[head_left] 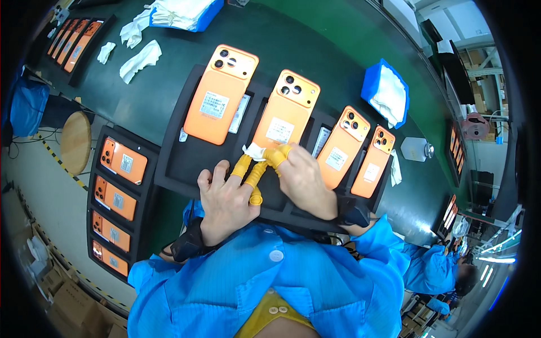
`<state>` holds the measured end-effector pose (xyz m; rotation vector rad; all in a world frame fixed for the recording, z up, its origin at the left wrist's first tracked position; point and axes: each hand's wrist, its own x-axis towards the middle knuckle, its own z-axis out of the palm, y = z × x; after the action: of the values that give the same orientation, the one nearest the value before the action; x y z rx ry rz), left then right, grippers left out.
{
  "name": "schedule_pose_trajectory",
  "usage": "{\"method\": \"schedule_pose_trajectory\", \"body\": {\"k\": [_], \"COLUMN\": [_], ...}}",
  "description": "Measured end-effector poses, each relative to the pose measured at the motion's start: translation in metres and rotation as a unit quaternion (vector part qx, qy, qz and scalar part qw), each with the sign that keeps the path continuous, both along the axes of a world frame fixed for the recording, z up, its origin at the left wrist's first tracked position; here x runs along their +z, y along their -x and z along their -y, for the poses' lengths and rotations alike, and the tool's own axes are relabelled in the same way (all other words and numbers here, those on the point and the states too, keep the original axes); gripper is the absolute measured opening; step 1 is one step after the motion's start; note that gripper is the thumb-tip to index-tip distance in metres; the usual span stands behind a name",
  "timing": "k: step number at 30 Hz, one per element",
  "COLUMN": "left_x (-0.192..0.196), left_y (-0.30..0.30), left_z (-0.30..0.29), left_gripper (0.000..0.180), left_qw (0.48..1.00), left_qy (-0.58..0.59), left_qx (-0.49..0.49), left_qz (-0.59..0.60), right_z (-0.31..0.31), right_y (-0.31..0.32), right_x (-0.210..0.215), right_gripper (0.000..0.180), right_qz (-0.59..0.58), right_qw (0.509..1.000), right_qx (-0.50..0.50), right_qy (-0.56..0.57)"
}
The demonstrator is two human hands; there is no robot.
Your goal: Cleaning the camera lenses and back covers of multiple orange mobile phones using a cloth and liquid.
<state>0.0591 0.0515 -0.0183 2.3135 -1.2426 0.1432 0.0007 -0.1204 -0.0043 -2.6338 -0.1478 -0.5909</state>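
Observation:
Several orange phones lie back-up in a black tray (174,163) on the green bench. My right hand (301,180), with yellow finger cots, pinches a small white wipe (253,151) at the lower edge of the second orange phone (284,112). My left hand (225,200), also with yellow cots on some fingers, rests on the tray just below that phone, fingers spread, holding nothing. The first orange phone (220,93) lies to the left; two more orange phones (342,145) (373,162) lie to the right.
A second black tray (147,191) with several orange phones stands at my left. White cloths (140,59) lie at the back left. A blue box of wipes (386,93) and a white bottle (414,149) sit on the right. A wooden stool (75,141) stands left. Another worker in blue (445,270) sits at lower right.

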Motion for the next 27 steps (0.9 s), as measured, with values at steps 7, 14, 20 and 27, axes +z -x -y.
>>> {"method": "schedule_pose_trajectory", "body": {"k": [7, 14, 20, 27], "left_x": [-0.007, -0.005, -0.006, -0.003], "left_y": [0.0, 0.001, 0.0, -0.001], "left_z": [-0.001, 0.0, -0.003, 0.003], "left_gripper": [0.014, 0.019, 0.02, 0.026], "left_qw": [0.997, 0.997, 0.998, 0.997], "left_qy": [0.018, 0.042, 0.003, 0.051], "left_qx": [0.025, 0.029, 0.033, 0.022], "left_qz": [0.072, 0.064, 0.051, 0.05], "right_z": [0.076, 0.002, 0.08, 0.042], "right_y": [-0.053, 0.007, -0.085, -0.056], "right_x": [0.015, 0.004, 0.029, 0.009], "right_gripper": [0.028, 0.024, 0.021, 0.025], "right_qz": [0.008, -0.053, 0.084, -0.013], "right_qw": [0.99, 0.997, 0.987, 0.997], "right_qx": [-0.132, 0.051, -0.133, -0.03], "right_qy": [0.043, 0.011, 0.028, 0.064]}}
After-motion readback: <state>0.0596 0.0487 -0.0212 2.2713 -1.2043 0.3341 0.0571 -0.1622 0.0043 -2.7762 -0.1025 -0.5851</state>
